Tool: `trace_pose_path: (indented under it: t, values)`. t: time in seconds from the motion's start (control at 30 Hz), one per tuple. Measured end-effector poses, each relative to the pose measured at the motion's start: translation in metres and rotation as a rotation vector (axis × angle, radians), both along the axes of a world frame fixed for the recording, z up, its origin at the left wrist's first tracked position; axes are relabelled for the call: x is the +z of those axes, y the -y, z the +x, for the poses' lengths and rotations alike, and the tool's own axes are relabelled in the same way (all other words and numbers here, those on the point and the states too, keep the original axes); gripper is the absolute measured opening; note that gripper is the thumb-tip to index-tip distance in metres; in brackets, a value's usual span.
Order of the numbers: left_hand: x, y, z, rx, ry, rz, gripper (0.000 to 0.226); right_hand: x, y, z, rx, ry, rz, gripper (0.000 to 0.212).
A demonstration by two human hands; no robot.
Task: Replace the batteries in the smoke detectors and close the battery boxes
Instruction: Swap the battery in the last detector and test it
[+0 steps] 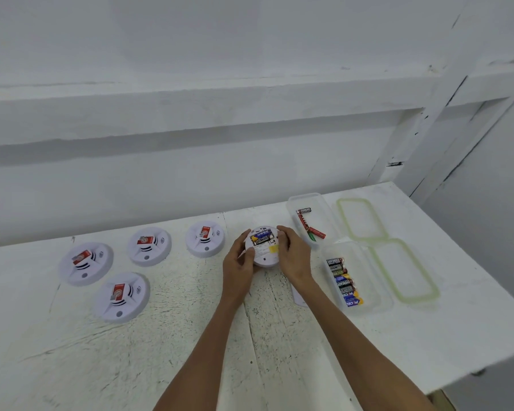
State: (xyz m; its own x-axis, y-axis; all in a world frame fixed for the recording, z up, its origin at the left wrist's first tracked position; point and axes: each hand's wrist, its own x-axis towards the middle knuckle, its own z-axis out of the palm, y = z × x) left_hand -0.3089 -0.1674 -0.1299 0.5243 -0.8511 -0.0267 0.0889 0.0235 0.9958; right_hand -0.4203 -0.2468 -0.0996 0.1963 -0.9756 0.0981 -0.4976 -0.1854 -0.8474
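A white round smoke detector point(264, 250) is held back side up over the table, its battery bay open with batteries showing inside. My left hand point(239, 262) grips its left edge and my right hand point(293, 253) grips its right edge. A flat white piece, perhaps the battery cover point(298, 295), lies on the table under my right wrist. To the right, a clear box point(346, 281) holds several batteries, and a second clear box point(309, 222) behind it holds three batteries.
Several other smoke detectors lie face up on the left, such as the one at the front point(120, 296) and the nearest to my hands point(205, 238). Two green-rimmed lids point(361, 219) point(404, 271) lie right of the boxes. The table's edge point(487, 357) runs along the right.
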Motion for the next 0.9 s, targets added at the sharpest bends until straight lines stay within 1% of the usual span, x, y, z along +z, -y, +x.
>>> trace_pose_path:
  t: [0.13,0.27,0.37,0.4,0.5,0.53,0.6,0.67,0.73,0.9]
  values:
    - [0.002,-0.002,0.000,0.009,-0.024,-0.033,0.041,-0.004,-0.011,-0.015,-0.065,0.045,-0.005,0.029]
    - [0.003,-0.002,0.000,-0.005,-0.033,-0.022,0.042,0.002,-0.010,-0.016,-0.048,0.107,0.149,0.035]
    - [0.003,-0.003,0.000,-0.021,-0.030,-0.025,0.042,0.001,-0.007,-0.009,-0.035,0.136,0.219,0.031]
    - [0.003,-0.003,0.000,-0.025,-0.030,-0.026,0.042,-0.001,-0.005,-0.007,-0.043,0.181,0.274,0.030]
    - [0.004,-0.003,0.000,-0.029,-0.029,-0.024,0.042,-0.002,0.000,-0.003,-0.089,0.401,0.503,0.024]
    - [0.004,-0.003,0.000,-0.031,-0.028,-0.028,0.042,-0.001,0.001,-0.002,-0.102,0.431,0.534,0.021]
    - [0.003,-0.003,0.000,-0.032,-0.022,-0.036,0.043,0.002,0.003,0.000,-0.135,0.420,0.554,0.016]
    - [0.002,-0.003,0.000,-0.037,-0.019,-0.036,0.043,0.002,0.002,0.001,-0.163,0.353,0.532,0.013]
    - [0.001,-0.002,0.000,-0.037,-0.025,-0.030,0.042,0.006,-0.002,0.000,-0.163,0.284,0.471,0.019]
    - [-0.001,-0.001,0.002,-0.012,-0.041,-0.031,0.040,0.016,-0.018,0.001,-0.074,0.039,0.158,0.036]
